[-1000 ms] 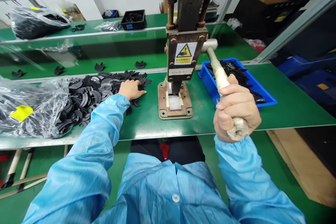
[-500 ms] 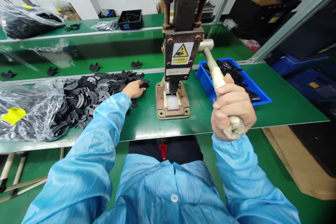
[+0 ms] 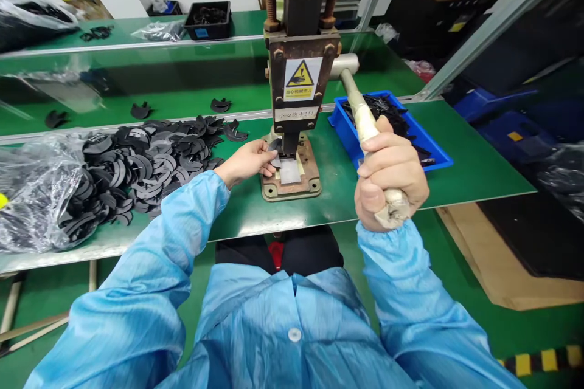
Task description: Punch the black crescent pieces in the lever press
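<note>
Bag of clear plastic [image 3: 36, 194], far left, lies against a heap of black curved pieces [image 3: 150, 164] on the worktop [image 3: 479, 170]; the left sleeve [image 3: 182, 231] could drag strays. Left hand [image 3: 246, 164]: fingers pinch one dark piece [image 3: 275, 146] at the press [image 3: 279, 85], just beside the ram [image 3: 291, 143] and pale plate [image 3: 290, 171]. Main hazard, as judged: lever pulled too soon, fingers nipped; or piece seated crooked, struck off-line. Right hand [image 3: 392, 170]: fingers wrapped round the taped lever [image 3: 358, 109]; a slipping grip might let it swing. Blue tray [image 3: 438, 161], near that hand, holds piled black parts [image 3: 410, 127]; a stray knock could spill some.
</note>
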A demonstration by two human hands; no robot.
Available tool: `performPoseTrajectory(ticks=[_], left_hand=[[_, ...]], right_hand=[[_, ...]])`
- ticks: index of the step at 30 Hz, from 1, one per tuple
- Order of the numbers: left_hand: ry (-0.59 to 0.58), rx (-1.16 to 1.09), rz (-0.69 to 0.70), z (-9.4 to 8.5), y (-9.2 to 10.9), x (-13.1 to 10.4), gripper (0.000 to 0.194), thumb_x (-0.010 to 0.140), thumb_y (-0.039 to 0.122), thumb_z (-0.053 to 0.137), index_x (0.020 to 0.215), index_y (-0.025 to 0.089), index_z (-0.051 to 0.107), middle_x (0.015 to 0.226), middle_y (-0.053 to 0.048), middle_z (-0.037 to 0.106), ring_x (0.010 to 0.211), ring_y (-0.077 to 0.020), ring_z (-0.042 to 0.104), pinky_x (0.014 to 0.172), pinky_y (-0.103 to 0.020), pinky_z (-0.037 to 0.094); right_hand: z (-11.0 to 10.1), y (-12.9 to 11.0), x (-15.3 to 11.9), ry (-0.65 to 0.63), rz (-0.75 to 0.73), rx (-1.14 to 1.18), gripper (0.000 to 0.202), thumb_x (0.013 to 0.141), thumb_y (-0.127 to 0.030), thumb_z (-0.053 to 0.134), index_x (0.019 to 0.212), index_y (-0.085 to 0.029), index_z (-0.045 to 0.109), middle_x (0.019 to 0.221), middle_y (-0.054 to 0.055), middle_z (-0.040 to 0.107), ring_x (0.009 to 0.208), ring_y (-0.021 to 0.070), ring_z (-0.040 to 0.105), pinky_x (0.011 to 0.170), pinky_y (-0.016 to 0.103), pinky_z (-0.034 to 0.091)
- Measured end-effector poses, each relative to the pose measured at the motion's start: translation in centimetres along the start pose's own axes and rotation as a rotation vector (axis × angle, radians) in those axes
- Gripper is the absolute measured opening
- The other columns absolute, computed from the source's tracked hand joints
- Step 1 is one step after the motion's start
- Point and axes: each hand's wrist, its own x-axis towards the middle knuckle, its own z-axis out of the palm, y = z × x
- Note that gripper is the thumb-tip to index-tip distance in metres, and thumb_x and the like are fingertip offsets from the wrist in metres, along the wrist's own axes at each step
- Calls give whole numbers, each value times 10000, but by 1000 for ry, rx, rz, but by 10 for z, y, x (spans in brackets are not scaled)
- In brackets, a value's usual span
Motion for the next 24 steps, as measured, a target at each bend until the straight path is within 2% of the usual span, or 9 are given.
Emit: performPoseTrajectory(ticks=[3, 6, 12, 19, 22, 24], left_hand=[[-1, 26, -40, 7, 0, 5, 280, 1032, 298, 756, 894, 193, 536, 623, -19, 701, 552, -136, 710, 591, -228, 598], [-7, 74, -48, 8, 0, 11, 311, 1002, 337, 795, 860, 191, 560, 587, -6, 671, 520, -127, 680, 546, -209, 559], [65, 184, -99, 12, 7, 19, 325, 968, 319, 818, 781, 192, 585, 501, 21, 579, 415, -102, 546, 432, -198, 393], [95, 179, -178, 23, 12, 19, 273, 941, 323, 831, 824, 196, 619, 521, 16, 585, 428, -113, 547, 464, -223, 403], [101, 247, -105, 27, 11, 12, 214, 957, 329, 794, 892, 195, 641, 576, 8, 614, 469, -125, 573, 500, -240, 438], [109, 357, 67, 28, 7, 5, 172, 955, 324, 774, 978, 194, 664, 679, -12, 678, 559, -146, 632, 570, -261, 497]], right_hand=[[2, 0, 0, 42, 9, -15, 330, 928, -457, 759, 724, -258, 593, 762, -73, 643, 1006, 158, 755, 1232, 624, 590], [3, -1, 0, 42, 7, -34, 327, 942, -468, 738, 729, -264, 598, 761, -84, 658, 1009, 145, 758, 1225, 601, 600], [4, -4, 0, 57, 37, -47, 351, 945, -501, 729, 732, -270, 573, 759, -78, 651, 996, 142, 754, 1236, 584, 601], [8, -7, 1, 96, 59, -58, 362, 925, -509, 750, 722, -278, 560, 722, -67, 631, 944, 170, 745, 1197, 620, 613], [4, -7, 2, 50, 51, -34, 323, 913, -457, 760, 730, -263, 578, 751, -52, 647, 963, 191, 745, 1197, 662, 589], [0, -7, 3, 17, 43, -21, 295, 905, -414, 764, 734, -249, 590, 779, -40, 664, 979, 203, 744, 1203, 688, 567]])
